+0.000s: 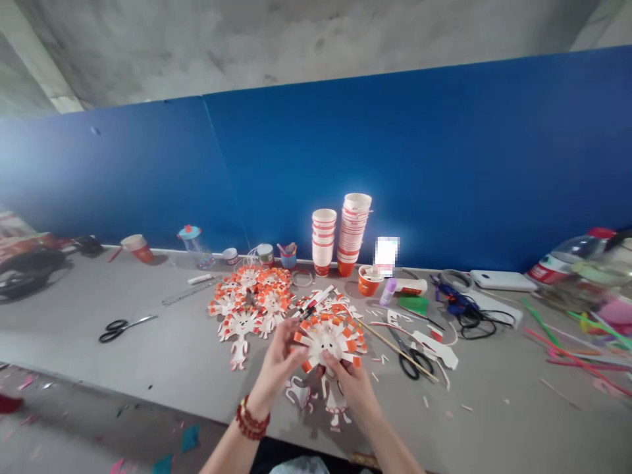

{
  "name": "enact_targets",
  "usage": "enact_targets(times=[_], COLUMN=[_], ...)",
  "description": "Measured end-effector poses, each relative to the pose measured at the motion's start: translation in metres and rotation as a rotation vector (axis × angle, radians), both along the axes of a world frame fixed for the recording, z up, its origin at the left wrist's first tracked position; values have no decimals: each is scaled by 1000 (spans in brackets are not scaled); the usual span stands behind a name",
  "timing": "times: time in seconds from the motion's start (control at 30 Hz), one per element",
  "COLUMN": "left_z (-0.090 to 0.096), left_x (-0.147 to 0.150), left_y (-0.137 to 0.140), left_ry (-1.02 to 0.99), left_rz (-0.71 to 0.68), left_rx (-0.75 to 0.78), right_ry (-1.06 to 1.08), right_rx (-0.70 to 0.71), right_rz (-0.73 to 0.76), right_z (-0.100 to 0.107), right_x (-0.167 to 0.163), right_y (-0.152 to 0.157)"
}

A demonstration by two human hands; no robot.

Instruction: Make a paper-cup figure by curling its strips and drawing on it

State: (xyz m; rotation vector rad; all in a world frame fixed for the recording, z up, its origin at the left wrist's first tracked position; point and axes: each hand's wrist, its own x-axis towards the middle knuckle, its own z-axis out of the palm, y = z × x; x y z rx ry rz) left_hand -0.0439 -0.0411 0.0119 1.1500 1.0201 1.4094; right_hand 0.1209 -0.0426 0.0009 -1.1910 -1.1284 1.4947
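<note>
Between my hands is a paper lion (323, 339) with a drawn face and a fringe of orange-tipped strips, cut from a paper cup. My left hand (281, 361) is closed on its left edge, a beaded bracelet on the wrist. My right hand (348, 382) pinches the lower face, its thumb on the front. Below them a white paper body cutout (336, 403) hangs or lies; I cannot tell whether it is joined to the head. A smaller paper cutout (299, 393) lies beside it. Several similar finished-looking lions (241, 324) lie to the left.
Two stacks of paper cups (324, 247) stand against the blue partition (419, 158). At right lie black scissors (417, 363), a wooden stick (390, 345), a purple-capped glue stick (388, 291) and a corded blue glue gun (451, 296). Another pair of scissors (118, 328) rests far left.
</note>
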Motion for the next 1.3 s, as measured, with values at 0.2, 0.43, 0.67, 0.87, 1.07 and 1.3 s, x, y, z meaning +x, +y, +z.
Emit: enact_targets(times=[0.2,0.43,0.67,0.87,1.07,1.3], left_z=[-28,-24,-35,-43,-18,-39], left_x=[5,-107,-166,-159,-72,39], left_y=[-26,-18,14,8,-8,-4], left_ry=[-157,-36,836,1348,1231,1364], left_rz=[207,507,660,710,372,-468], left_rx=[-231,-277,-265,-44,478,616], right_ry=[-89,-59,-210,-409,-746,-841], right_rx=[72,75,133,209,304,298], right_rz=[168,407,307,44,-279,-368], right_z=[-8,-25,-30,-34,-41,-42], right_x=[-16,-3,20,71,138,172], right_y=[-4,-6,-11,-25,-24,-33])
